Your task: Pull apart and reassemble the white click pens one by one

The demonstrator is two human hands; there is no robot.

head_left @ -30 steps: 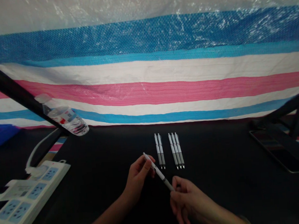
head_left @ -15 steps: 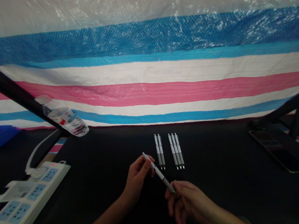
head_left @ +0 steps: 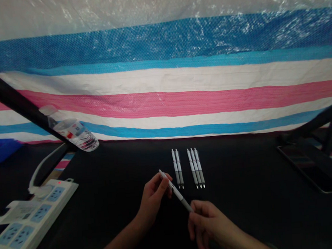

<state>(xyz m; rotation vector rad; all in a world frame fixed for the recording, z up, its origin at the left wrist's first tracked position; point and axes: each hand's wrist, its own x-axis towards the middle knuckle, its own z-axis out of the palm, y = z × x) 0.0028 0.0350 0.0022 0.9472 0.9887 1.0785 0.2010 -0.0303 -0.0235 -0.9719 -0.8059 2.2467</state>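
A white pen with a grey grip (head_left: 177, 192) slants down to the right between my hands. My left hand (head_left: 154, 197) pinches its upper end between thumb and fingers. The thumb and forefinger of my right hand (head_left: 207, 222) are closed on its lower end, hiding the tip. Beyond my hands, two similar pens (head_left: 177, 168) lie side by side on the black table (head_left: 123, 169), tips toward me. Just right of them lie three more pens (head_left: 196, 168), lined up the same way.
A white power strip (head_left: 33, 221) with a plug lies at the left. Behind it are a clear bottle (head_left: 77, 134) and a blue tray (head_left: 3, 149). At the right lies a dark phone (head_left: 309, 169) near a black stand (head_left: 322, 119). A striped sheet (head_left: 163, 79) hangs behind.
The thumb of my right hand has come over the pen's lower end and covers the tip, which showed before. My left hand and the pen have hardly moved.
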